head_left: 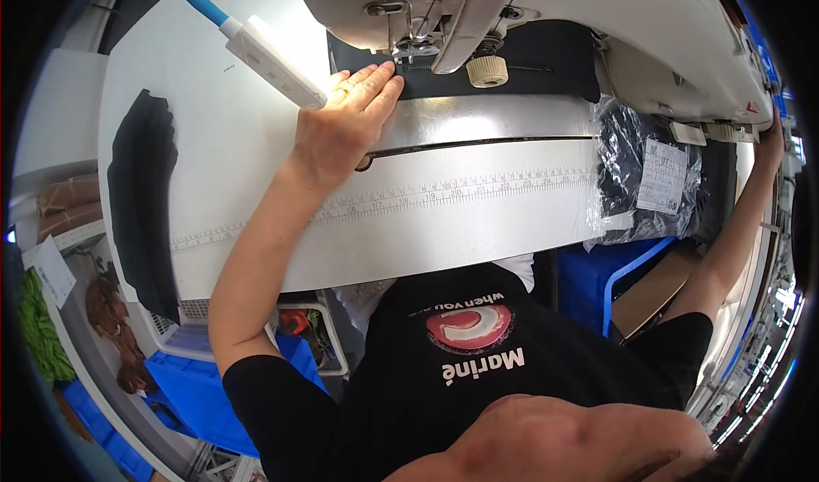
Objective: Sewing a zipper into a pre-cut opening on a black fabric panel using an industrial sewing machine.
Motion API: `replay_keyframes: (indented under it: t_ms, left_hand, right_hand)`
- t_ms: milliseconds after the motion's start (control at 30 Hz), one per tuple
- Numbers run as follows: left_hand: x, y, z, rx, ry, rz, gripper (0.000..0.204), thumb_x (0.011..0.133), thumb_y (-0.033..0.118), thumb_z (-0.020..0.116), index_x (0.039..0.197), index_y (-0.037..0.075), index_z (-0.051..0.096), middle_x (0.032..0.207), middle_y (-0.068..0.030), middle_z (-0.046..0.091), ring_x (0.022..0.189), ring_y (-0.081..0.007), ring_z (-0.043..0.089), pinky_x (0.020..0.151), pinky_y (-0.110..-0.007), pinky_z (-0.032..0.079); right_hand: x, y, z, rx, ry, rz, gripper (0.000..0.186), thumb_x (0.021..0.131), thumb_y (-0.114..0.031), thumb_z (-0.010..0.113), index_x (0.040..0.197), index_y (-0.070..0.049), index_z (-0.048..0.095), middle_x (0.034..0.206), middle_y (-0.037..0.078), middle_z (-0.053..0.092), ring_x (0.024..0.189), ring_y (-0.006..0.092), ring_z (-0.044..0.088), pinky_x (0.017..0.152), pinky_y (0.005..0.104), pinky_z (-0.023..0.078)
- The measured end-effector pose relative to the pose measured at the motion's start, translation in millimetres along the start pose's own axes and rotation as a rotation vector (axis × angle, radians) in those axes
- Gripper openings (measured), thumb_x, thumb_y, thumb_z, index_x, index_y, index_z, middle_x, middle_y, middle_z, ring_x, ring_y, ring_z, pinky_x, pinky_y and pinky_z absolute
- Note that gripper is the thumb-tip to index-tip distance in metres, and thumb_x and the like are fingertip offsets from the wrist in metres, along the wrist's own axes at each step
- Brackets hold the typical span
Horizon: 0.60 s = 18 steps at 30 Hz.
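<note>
Black fabric lies flat on the bed of the sewing machine, under the presser foot at the far middle of the white table, and most of its far part is hidden beneath the machine's overhanging head. The left hand lies open and flat, palm down, with its fingertips pressed on the near left edge of the fabric, just beside the presser foot; whether a needle is down cannot be made out. The right hand reaches out to the far right, at the end of the machine, and is so cut off by the rim of the view and the machine's body that I cannot tell whether it is open or closed on anything. A lamp head on a blue hose hangs just left of the left hand. A printed ruler strip runs along the table's near part, and between it and the fabric the surface is bare. A second dark piece of cloth lies along the table's left edge, well apart from the hand. At the table's right end sits a clear plastic bag of dark goods, close under the machine. Blue bins stand below the near edge.
</note>
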State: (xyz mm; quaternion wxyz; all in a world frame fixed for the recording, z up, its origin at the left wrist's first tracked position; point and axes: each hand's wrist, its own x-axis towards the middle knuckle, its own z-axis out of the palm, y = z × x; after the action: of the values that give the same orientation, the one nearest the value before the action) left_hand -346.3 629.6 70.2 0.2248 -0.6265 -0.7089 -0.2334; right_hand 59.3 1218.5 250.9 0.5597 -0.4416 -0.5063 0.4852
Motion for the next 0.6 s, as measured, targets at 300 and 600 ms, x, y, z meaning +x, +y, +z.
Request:
replay_keyframes:
  t_ms: [300,600]
  left_hand:
    - [2.0,-0.8,2.7,0.038,0.029,0.024,0.017,0.081,0.012,0.069,0.097,0.007,0.069,0.104,-0.0074,0.071,0.095,-0.0211,0.069,0.084,-0.037,0.056]
    - [1.0,-2.7,6.4,0.035,0.069,0.046,0.021,0.075,0.009,0.071,0.096,0.009,0.071,0.102,-0.0072,0.071,0.092,-0.0202,0.07,0.077,-0.037,0.057]
  right_hand:
    - [-24.1,-34.9,56.5,-0.324,0.091,0.184,0.038,0.1,-0.022,0.046,0.13,-0.001,0.054,0.127,0.013,0.06,0.113,0.0276,0.059,0.102,0.0422,0.043]
    - [-7.4,-1.8,8.1,-0.071,-0.04,-0.03,0.044,0.097,-0.025,0.048,0.131,0.003,0.049,0.135,0.019,0.052,0.125,0.0327,0.048,0.108,0.0473,0.037]
